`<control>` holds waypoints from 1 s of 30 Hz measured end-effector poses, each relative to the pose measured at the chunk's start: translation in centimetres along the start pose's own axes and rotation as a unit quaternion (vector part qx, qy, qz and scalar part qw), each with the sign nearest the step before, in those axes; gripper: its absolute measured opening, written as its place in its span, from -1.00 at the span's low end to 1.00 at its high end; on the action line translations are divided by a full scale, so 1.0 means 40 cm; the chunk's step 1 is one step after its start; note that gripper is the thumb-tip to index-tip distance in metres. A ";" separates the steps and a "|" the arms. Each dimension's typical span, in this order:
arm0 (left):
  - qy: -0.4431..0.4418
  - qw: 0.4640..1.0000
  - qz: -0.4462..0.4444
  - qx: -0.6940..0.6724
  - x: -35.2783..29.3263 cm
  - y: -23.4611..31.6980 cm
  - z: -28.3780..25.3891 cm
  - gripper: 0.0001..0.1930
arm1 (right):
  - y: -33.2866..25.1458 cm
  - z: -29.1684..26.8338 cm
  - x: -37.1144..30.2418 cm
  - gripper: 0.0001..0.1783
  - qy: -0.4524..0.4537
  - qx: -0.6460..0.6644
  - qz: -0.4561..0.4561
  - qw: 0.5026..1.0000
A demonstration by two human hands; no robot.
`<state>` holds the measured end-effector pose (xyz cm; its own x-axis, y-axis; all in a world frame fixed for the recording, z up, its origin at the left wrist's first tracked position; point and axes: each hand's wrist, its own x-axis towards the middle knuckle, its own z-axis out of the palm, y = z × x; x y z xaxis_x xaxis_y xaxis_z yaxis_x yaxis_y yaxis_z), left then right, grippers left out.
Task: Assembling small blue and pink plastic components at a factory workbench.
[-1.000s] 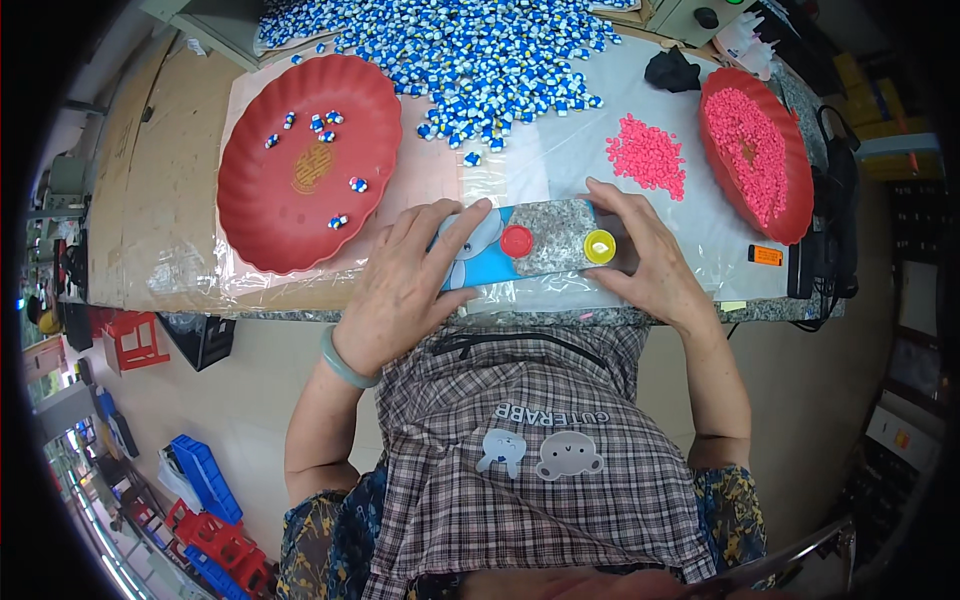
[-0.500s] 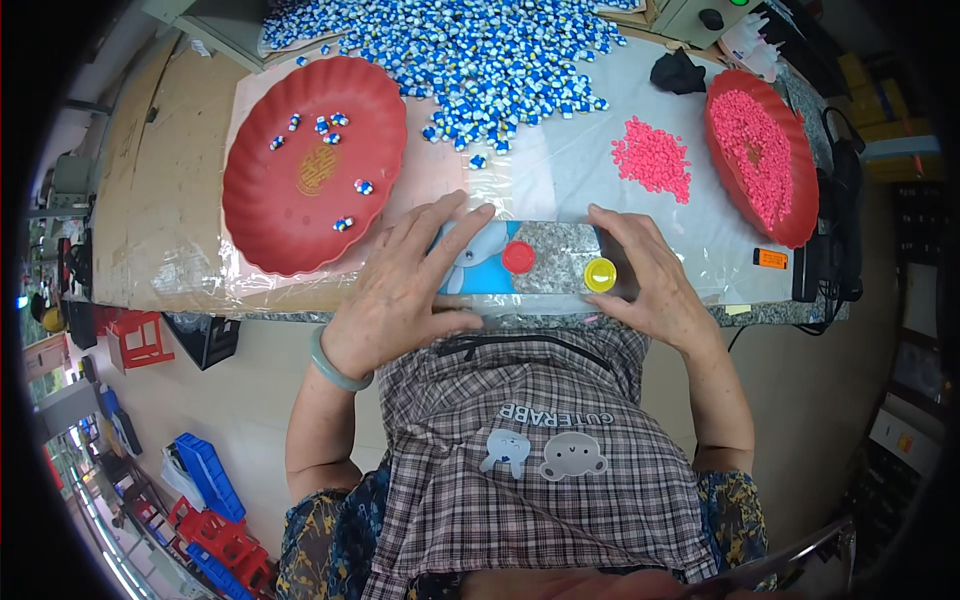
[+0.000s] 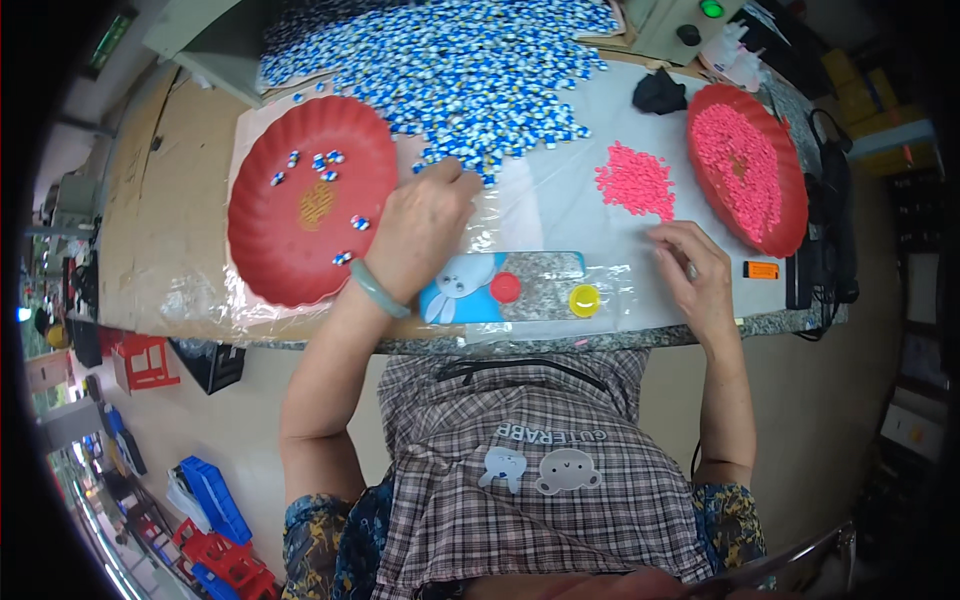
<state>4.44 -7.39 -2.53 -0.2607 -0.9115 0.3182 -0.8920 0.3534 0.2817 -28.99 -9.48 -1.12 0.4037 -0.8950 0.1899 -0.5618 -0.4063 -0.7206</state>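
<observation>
My left hand (image 3: pixel 422 222), a pale green bangle at its wrist, reaches to the near edge of a heap of small blue-and-white pieces (image 3: pixel 480 90). Its fingers are bent together, and their tips are partly hidden. My right hand (image 3: pixel 700 278) hovers by the near tip of a small pink pile (image 3: pixel 637 180), fingers curled toward the thumb; whatever they pinch is too small to make out. Between my hands lies a flat board (image 3: pixel 545 290) with a blue cartoon-rabbit end and a speckled grey part. A red round disc (image 3: pixel 505 288) and a yellow round cup (image 3: pixel 583 300) sit on it.
A red scalloped tray (image 3: pixel 270 230) with several blue-and-white pieces stands at left. Another red tray (image 3: pixel 793 190) full of pink pieces is at right. Close by are a black cloth bundle (image 3: pixel 659 93) and an orange-labelled object (image 3: pixel 761 270). The table's front edge (image 3: pixel 620 340) runs before me.
Both hands have let go of the board. The left has moved up to the blue-and-white heap, the right outward toward the pink pile. The whole view has shifted slightly.
</observation>
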 end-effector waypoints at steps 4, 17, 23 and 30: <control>-0.038 0.999 -0.026 0.008 0.008 -0.006 0.000 -0.85 | 0.056 0.008 0.019 -0.81 0.068 -0.092 -0.046 0.992; 0.061 0.976 -0.068 -0.198 -0.031 0.057 -0.072 -0.71 | 0.046 0.066 0.065 -0.88 0.090 -0.178 -0.021 0.980; 0.069 0.935 -0.121 -0.325 -0.077 0.109 -0.098 -0.73 | 0.045 0.059 0.082 -0.88 0.064 -0.199 -0.033 0.977; 0.011 0.866 -0.151 -0.476 -0.117 0.165 -0.115 -0.74 | 0.030 0.033 0.083 -0.87 0.002 -0.144 -0.092 0.985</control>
<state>1.47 0.16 2.02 -0.0522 -0.9922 0.1130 -0.2077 0.1215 0.9706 -27.37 -12.71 -2.23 0.5158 -0.8014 0.3028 -0.6613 -0.5971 -0.4540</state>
